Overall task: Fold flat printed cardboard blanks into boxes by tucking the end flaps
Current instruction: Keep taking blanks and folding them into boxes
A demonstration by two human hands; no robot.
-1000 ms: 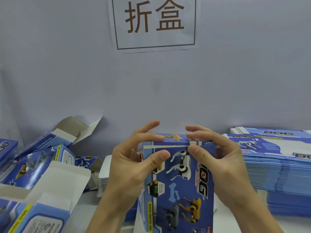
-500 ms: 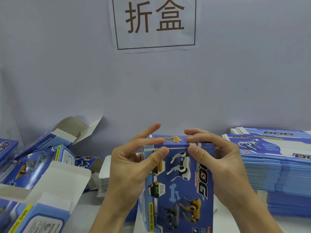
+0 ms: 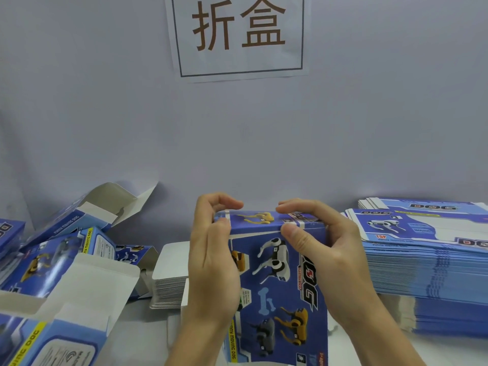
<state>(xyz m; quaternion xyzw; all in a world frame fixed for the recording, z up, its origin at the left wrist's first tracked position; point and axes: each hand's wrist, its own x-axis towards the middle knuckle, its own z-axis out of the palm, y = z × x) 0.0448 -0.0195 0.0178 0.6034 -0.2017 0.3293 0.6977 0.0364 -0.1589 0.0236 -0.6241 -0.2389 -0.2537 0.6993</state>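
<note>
A blue printed box with toy-dog pictures stands upright in front of me, its top flap folded down flat. My left hand grips its upper left corner, thumb on the front face and fingers curled over the top flap. My right hand grips the upper right corner the same way, thumb pressing the front edge and fingers lying across the flap. The box's lower end is cut off by the frame.
A tall stack of flat blue blanks fills the right side. Several folded boxes with open white flaps are piled at the left. A stack of white cards sits behind the box. A paper sign hangs on the grey wall.
The top flap has been pushed down onto the box. Both hands' fingers, spread above the flap before, now curl over it, and the thumbs have shifted to the upper corners.
</note>
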